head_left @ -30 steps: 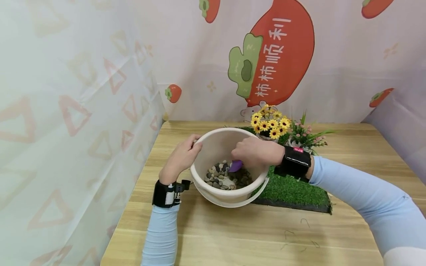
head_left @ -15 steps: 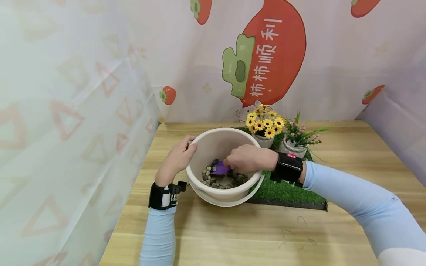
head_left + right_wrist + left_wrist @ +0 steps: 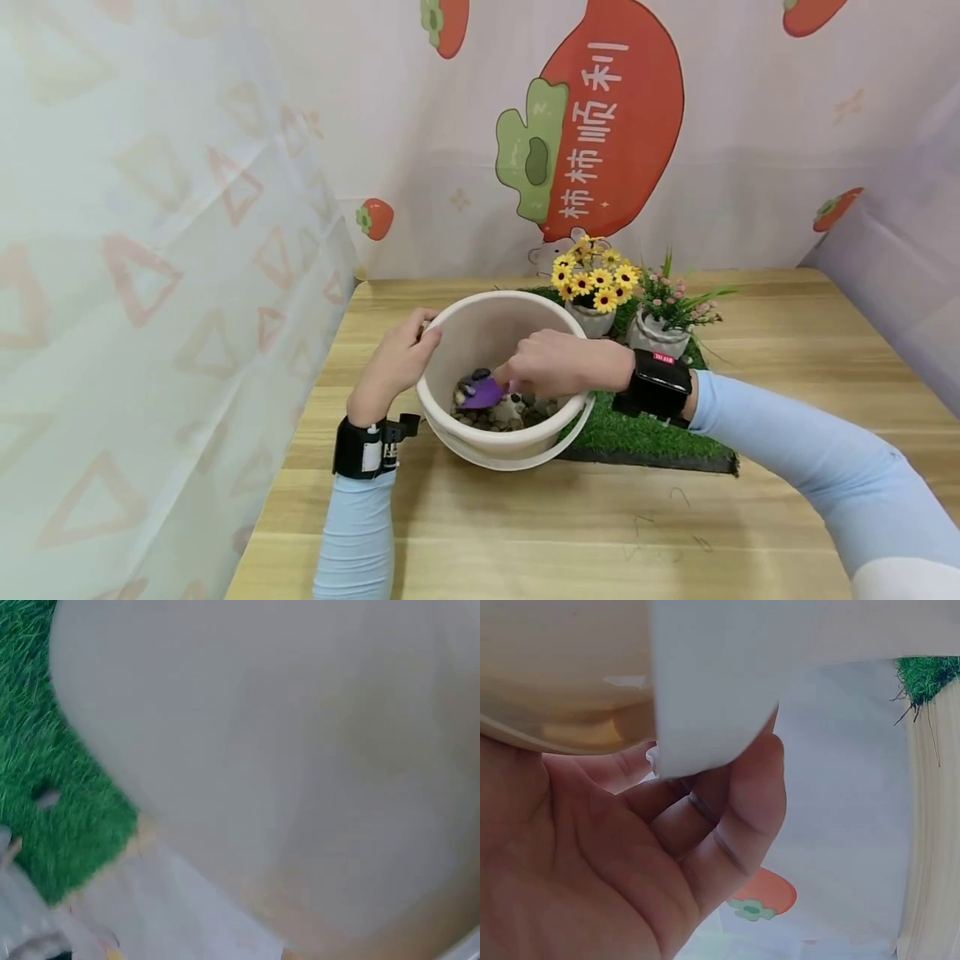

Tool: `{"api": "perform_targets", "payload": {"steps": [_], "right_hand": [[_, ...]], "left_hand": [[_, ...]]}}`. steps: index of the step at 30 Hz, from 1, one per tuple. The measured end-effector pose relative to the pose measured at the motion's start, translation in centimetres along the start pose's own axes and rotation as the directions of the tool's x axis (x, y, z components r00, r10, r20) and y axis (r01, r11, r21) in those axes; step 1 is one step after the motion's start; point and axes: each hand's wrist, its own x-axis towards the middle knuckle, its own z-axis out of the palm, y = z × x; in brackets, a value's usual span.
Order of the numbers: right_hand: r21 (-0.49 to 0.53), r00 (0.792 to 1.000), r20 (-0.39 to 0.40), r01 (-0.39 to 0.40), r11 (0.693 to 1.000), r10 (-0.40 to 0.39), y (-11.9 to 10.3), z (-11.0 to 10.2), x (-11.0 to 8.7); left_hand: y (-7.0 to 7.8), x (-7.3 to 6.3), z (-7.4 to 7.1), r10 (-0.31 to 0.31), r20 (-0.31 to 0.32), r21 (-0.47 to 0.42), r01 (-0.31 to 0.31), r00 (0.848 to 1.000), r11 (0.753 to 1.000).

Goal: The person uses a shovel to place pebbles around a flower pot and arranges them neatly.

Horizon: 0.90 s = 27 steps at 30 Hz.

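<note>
A white bucket (image 3: 500, 304) with its handle hanging down in front stands on the table, and small pebbles (image 3: 491, 419) cover part of its bottom. My left hand (image 3: 393, 367) grips the rim at the left; in the left wrist view its fingers (image 3: 757, 791) curl over the wall. Reaching inside from the right, my right hand (image 3: 551, 362) grips a small purple shovel (image 3: 482, 394), its blade among the pebbles near the left inner wall. The shovel's handle is mostly hidden by the hand. Only the bucket's outer wall (image 3: 247, 750) fills the right wrist view; no hand shows there.
Artificial turf (image 3: 652, 433) lies under and to the right of the bucket. On it, behind, stand a pot of yellow flowers (image 3: 596, 279) and a pot of pink flowers (image 3: 660, 333). Loose thin strands (image 3: 680, 498) lie on the wooden table (image 3: 525, 533).
My right hand has moved the shovel leftward through the pebbles, to the left side of the bucket's bottom. The left hand keeps its grip on the rim. The view has shifted slightly.
</note>
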Motion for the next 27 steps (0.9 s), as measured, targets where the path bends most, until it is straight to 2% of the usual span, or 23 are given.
{"api": "perform_targets", "payload": {"steps": [4, 8, 11, 14, 18, 20, 24, 27], "right_hand": [[0.000, 1.000, 0.012, -0.001, 1.000, 0.001, -0.5, 0.0, 0.1], [0.045, 0.994, 0.080, -0.073, 0.996, 0.070, -0.9, -0.4, 0.3], [0.034, 0.986, 0.125, -0.113, 0.993, 0.108, -1.2, -0.7, 0.4], [0.017, 0.982, 0.158, -0.113, 0.993, 0.108, -1.5, -1.0, 0.8], [0.055, 0.973, 0.207, -0.116, 0.992, 0.103, -1.0, -0.9, 1.2], [0.078, 0.975, 0.197, -0.120, 0.990, 0.103, -0.4, -0.5, 1.0], [0.038, 0.997, 0.061, -0.051, 0.998, 0.049, 0.1, 0.3, 0.6], [-0.020, 1.000, -0.017, -0.016, 1.000, 0.016, 0.1, 0.2, 0.6]], "left_hand": [[-0.1, 0.1, 0.1, -0.004, -0.006, -0.003, 0.004, 1.000, 1.000], [-0.3, 0.4, 0.4, -0.013, -0.009, -0.002, 0.013, 1.000, 1.000], [-0.2, 0.7, 0.7, -0.008, 0.003, -0.010, 0.008, 1.000, 1.000], [-0.1, 0.8, 1.0, -0.007, 0.003, -0.017, 0.007, 1.000, 1.000], [-0.1, 0.8, 1.3, -0.005, 0.016, -0.031, 0.006, 1.000, 1.000], [-0.1, 0.7, 1.3, -0.006, 0.019, -0.035, 0.007, 1.000, 0.999], [-0.1, 0.4, 0.7, -0.016, -0.001, -0.017, 0.016, 1.000, 1.000], [-0.2, 0.4, 0.4, -0.016, -0.012, -0.005, 0.016, 1.000, 1.000]]}}
